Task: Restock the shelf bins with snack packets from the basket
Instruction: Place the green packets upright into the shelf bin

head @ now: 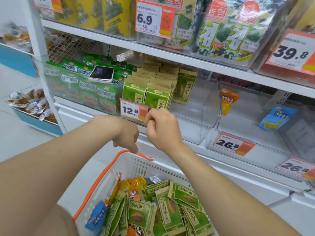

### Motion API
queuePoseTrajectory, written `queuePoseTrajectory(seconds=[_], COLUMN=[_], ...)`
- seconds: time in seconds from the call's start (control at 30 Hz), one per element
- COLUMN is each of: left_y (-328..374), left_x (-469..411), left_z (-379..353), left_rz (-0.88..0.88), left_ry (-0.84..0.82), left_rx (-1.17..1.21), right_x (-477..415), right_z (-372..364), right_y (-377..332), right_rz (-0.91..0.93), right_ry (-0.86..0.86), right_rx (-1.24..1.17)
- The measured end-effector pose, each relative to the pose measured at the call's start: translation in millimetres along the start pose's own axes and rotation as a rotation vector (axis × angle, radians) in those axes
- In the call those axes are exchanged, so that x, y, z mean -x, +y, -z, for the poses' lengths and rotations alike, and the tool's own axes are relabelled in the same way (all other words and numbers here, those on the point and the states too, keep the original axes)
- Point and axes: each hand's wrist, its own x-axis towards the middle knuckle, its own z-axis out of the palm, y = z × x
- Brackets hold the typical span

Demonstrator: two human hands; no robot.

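Observation:
A white basket (136, 167) with an orange rim sits low in front of me. It holds several green-and-brown seed packets (170, 206), some orange packets (136, 184) and a blue packet (98, 217). My left hand (127, 135) hangs over the basket's far edge, fingers loosely curled downward, one fingertip touching the orange handle. My right hand (162, 126) is raised in front of the clear shelf bin (158, 92) of matching seed packets, by the 12.8 price tag (133, 109). Its fingers are curled and hold nothing I can see.
A phone (102, 74) lies on green packets in the left bin. To the right stand a clear bin (196, 108) with one seed packet at its back left, then bins with one orange packet (228, 101) and one blue packet (277, 120). Seaweed packs fill the shelf above.

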Motion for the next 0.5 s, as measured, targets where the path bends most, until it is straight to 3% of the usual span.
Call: queuePoseTrajectory(seconds=[0.13, 0.23, 0.37, 0.5], left_y=[1, 3, 8, 16], left_x=[3, 4, -5, -17], left_z=[-7, -8, -16, -20], left_rz=[0.042, 0.04, 0.005, -0.04], left_ry=[-0.137, -0.166, -0.193, -0.177], left_rx=[-0.073, -0.104, -0.101, -0.129], right_x=[34, 71, 116, 138], right_z=[-35, -69, -107, -125], right_y=[-2, -2, -5, -8], right_rz=[-0.083, -0.012, 0.151, 0.3], right_ry=[-0.661, -1.001, -1.25, -1.273], right_rx=[0.139, 0.204, 0.311, 0.329])
